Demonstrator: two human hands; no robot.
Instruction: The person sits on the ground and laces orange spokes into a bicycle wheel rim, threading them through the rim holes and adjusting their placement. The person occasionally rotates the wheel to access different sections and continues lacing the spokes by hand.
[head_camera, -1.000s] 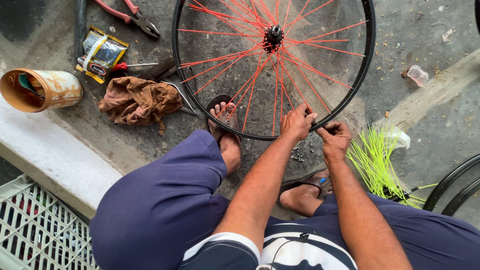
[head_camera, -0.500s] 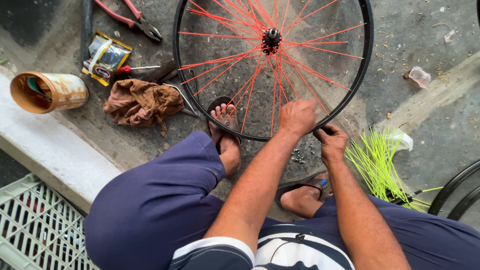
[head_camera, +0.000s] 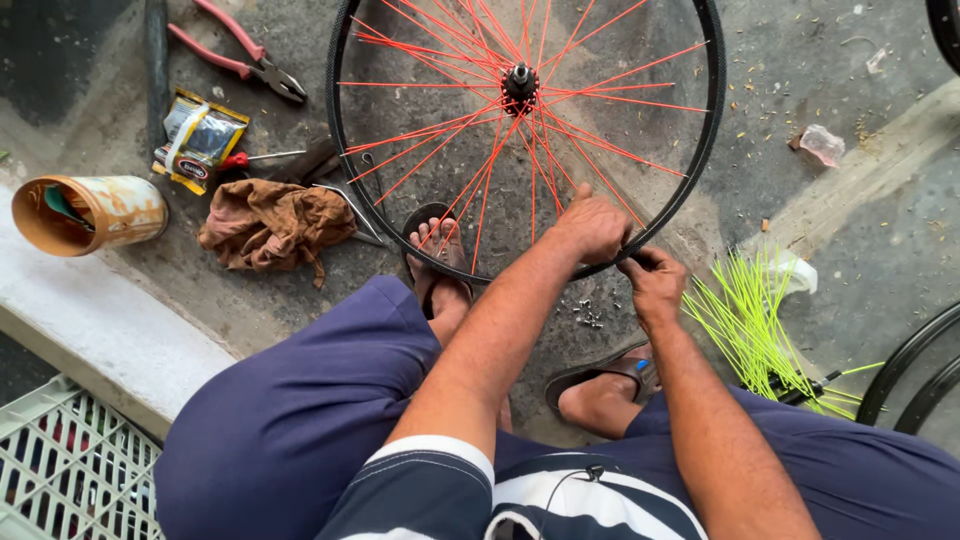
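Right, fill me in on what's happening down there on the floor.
A person sits on the concrete floor over a black bicycle wheel with red spokes. The left hand and right hand meet at the near rim, fingers pinched close there; what they pinch is too small to tell. One sandalled foot rests under the wheel. Loose yellow-green spokes lie to the right; pliers, a brown rag and a rusty can to the left.

The wheel (head_camera: 520, 140) lies on the ground before the seated person, both hands at its near rim. Left of it lie a rag (head_camera: 272, 225), pliers (head_camera: 240, 55) and a tipped can (head_camera: 88, 212); loose spokes (head_camera: 750, 320) lie right.
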